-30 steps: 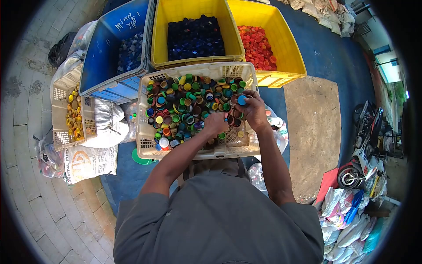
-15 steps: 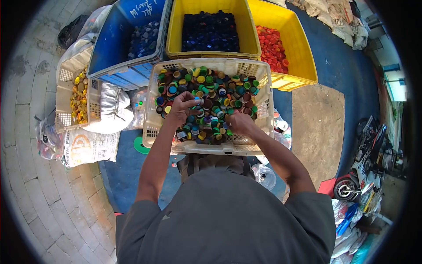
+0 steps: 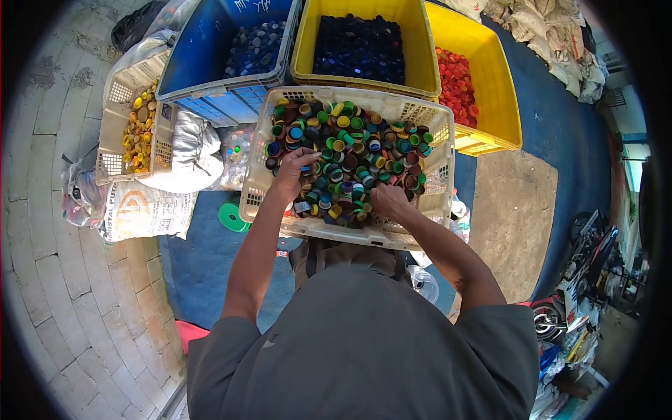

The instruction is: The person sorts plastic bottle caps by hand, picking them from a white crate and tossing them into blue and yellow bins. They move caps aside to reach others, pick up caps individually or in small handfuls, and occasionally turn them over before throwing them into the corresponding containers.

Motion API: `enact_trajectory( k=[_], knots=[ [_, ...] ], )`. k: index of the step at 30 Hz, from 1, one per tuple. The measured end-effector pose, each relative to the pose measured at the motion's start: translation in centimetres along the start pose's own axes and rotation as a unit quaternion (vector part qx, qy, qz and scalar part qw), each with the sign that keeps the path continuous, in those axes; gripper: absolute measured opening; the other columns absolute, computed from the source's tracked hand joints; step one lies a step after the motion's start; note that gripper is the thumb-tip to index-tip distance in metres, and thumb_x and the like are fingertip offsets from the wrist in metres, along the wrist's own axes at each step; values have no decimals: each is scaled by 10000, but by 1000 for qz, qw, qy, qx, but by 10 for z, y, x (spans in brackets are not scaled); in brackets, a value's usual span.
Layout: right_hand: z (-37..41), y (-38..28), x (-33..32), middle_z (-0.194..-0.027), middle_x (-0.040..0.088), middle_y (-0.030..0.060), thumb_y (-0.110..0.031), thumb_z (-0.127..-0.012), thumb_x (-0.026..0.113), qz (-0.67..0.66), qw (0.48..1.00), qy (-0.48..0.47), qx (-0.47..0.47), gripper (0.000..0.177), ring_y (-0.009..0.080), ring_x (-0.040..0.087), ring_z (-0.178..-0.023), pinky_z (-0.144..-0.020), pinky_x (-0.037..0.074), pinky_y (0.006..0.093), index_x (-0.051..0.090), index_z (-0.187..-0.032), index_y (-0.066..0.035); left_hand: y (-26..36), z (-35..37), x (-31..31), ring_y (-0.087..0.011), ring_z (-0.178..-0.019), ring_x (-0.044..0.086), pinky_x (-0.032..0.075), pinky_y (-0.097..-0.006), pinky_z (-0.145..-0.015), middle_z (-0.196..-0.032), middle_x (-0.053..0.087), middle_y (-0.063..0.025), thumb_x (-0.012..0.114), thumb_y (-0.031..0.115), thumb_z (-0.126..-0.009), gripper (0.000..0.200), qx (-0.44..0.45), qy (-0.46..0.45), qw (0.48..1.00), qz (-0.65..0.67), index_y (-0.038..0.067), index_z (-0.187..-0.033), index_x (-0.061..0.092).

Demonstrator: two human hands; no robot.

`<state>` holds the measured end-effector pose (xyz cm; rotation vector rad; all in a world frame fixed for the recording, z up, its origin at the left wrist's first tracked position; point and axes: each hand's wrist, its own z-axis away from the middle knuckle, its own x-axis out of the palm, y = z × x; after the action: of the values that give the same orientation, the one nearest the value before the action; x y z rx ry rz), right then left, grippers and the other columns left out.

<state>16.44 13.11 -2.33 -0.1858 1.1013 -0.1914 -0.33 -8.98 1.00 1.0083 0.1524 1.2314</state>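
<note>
Many mixed bottle caps [image 3: 343,159], mostly green, brown, black and blue, fill a cream plastic crate [image 3: 336,233] in front of my body. Over the left part of the pile is my left hand [image 3: 292,175], its thumb and fingers closed. A bit of blue shows between them, which looks like a bottle cap. My right hand [image 3: 390,201] is curled down at the right front of the pile, touching the caps. Its fingertips are hidden, so what they hold cannot be made out.
Behind the crate stand a blue bin [image 3: 203,91] of pale blue caps, a yellow bin [image 3: 420,49] of dark blue caps and another yellow bin [image 3: 500,84] of red caps. To the left are a crate of yellow caps [image 3: 140,133] and sacks [image 3: 150,213]. A motorbike [image 3: 577,287] stands at right.
The view has shifted, so the crate and bins sit further right. The blue cap in my left hand shows less now. My right hand stays curled at the pile's right side.
</note>
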Motion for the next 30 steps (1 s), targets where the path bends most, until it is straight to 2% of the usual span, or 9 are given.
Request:
enact_trajectory(
  k=[5,7,11,14,16,20,22,24,30],
  knots=[
    [-9,11,-9,-751,653,170,-149,-780,587,-254,967,-3,35,163,285,649,-681,-580,512,391,647,-802,0,0,8,-3,-58,-535,512,411,-200,-466,-677,556,39,740,186,-847,148,6,24,996,-82,101,-857,620],
    [-2,14,-40,-713,637,151,-150,-779,576,-485,869,-3,94,160,239,597,-618,-546,483,356,624,-785,2,2,13,-1,-51,-549,503,387,-200,-463,-689,561,39,739,201,-851,154,-8,17,996,-83,100,-883,627],
    [14,20,-76,-815,621,123,-183,-763,528,-879,460,-3,126,152,165,471,-597,-491,356,288,573,-834,-56,-11,5,-3,-33,-560,500,362,-202,-461,-688,565,40,747,206,-849,169,-19,12,993,-116,91,-923,647],
    [17,18,-84,-799,584,102,-198,-749,480,-913,398,18,91,119,165,457,-603,-502,340,267,505,-793,-90,-18,-1,2,-64,-600,547,430,-236,-513,-708,598,26,764,219,-827,192,-13,21,980,-198,65,-904,680],
    [17,24,-75,-771,569,79,-210,-776,530,-934,356,22,40,148,161,440,-582,-513,339,275,563,-848,-85,-28,-7,10,-93,-633,574,467,-265,-583,-733,625,1,774,237,-810,223,98,-1,944,-314,42,-888,696],
    [3,35,-54,-765,592,57,-227,-787,711,-847,490,71,194,255,168,492,-590,-548,405,334,648,-976,-67,-48,-18,47,-208,-815,635,517,-347,-725,-811,662,-81,773,324,-767,329,225,-59,784,-575,18,-875,719],
    [-1,34,-41,-812,639,87,-218,-779,717,-627,740,105,220,269,205,575,-668,-614,460,352,670,-991,-60,-55,-19,66,-239,-895,622,524,-370,-742,-853,653,-91,768,349,-750,357,249,-71,676,-690,22,-885,716],
    [4,28,-42,-903,690,155,-209,-755,729,-386,884,141,224,276,286,669,-847,-753,511,373,694,-984,-60,-57,-10,88,-271,-963,597,525,-401,-768,-899,645,-98,764,367,-735,381,231,-49,588,-773,24,-893,709],
    [11,24,-37,-898,685,194,-240,-726,712,-324,915,136,195,308,371,661,-856,-756,515,429,686,-990,-84,-73,-20,90,-293,-987,590,534,-415,-795,-932,639,-132,747,315,-725,375,219,-45,570,-791,-3,-915,692]
  ],
)
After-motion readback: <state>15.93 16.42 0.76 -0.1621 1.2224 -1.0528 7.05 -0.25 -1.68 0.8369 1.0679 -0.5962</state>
